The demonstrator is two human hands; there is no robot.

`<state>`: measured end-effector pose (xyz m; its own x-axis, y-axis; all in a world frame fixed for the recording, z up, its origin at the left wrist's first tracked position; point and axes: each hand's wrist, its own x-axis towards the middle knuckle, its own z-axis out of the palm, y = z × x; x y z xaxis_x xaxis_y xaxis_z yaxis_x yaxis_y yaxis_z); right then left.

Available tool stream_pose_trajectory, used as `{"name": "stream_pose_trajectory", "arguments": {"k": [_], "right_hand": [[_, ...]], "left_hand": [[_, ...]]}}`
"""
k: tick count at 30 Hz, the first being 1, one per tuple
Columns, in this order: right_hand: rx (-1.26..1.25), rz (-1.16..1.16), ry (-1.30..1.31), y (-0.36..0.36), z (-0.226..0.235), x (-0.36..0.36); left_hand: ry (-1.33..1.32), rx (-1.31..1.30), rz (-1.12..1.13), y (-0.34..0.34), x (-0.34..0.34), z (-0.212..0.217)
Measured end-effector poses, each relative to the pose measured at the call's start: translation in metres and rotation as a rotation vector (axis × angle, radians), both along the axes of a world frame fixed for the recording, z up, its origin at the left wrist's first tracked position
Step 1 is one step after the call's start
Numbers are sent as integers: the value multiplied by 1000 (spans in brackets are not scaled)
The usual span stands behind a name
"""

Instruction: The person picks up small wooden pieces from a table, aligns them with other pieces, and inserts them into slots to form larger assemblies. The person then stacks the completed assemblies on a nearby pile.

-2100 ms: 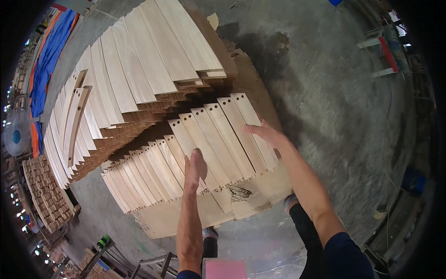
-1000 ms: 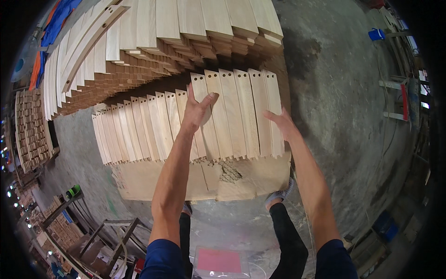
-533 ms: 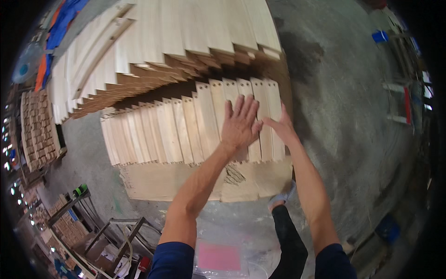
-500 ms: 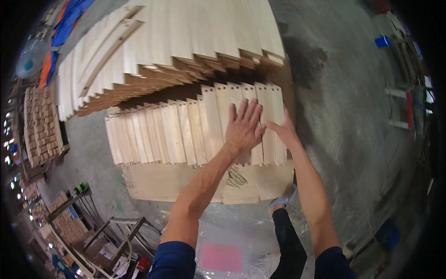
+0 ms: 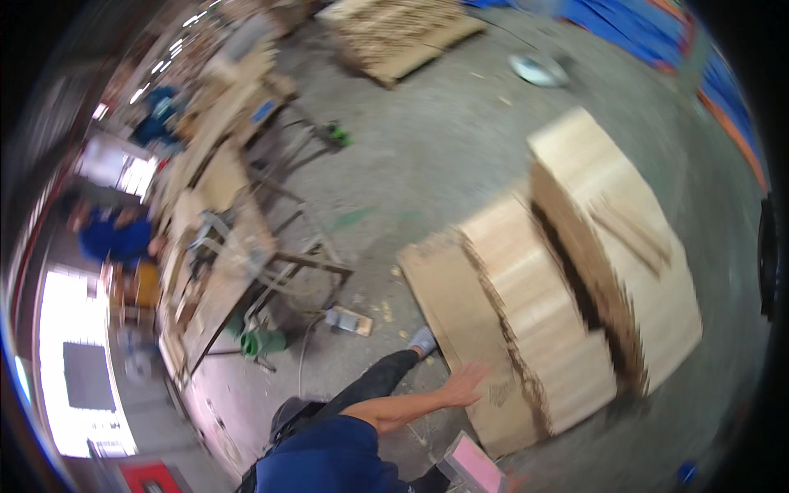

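My left hand [image 5: 466, 386] is open, its blurred fingers stretched toward the pallet load. It hangs over the edge of a bare brown sheet [image 5: 448, 296], perhaps cardboard, and holds nothing. Light wooden boards in a low row [image 5: 534, 304] lie on that sheet. Behind them rises a taller stack of pale boards [image 5: 649, 222], with a few loose strips [image 5: 633, 234] on top. A dark gap runs between the two stacks. My right hand is out of the picture. A clear pouch with a pink card [image 5: 477, 464] hangs near my body.
To the left stands a cluttered workbench [image 5: 222, 271], with a green bucket [image 5: 263, 341] beneath it. A person in blue [image 5: 119, 238] is beyond the bench. Another board stack [image 5: 403, 37] stands far back; a blue tarp [image 5: 625, 37] lies at upper right.
The view has swung left, bringing the workbench in and moving the stacks to the right. Both hands have come off the boards; the right has left the picture.
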<state>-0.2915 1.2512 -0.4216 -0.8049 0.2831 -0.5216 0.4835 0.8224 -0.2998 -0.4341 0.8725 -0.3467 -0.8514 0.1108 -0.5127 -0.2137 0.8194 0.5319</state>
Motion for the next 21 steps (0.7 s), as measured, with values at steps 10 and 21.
{"name": "stream_pose_trajectory", "arguments": {"k": [10,21], "right_hand": [[-580,-284,-384,-254,176,-102],[-858,-25,-167,-413,302,-147]], "left_hand": [[9,3,919,-357,163,186],[223,547,2013,-364,371,261]]}}
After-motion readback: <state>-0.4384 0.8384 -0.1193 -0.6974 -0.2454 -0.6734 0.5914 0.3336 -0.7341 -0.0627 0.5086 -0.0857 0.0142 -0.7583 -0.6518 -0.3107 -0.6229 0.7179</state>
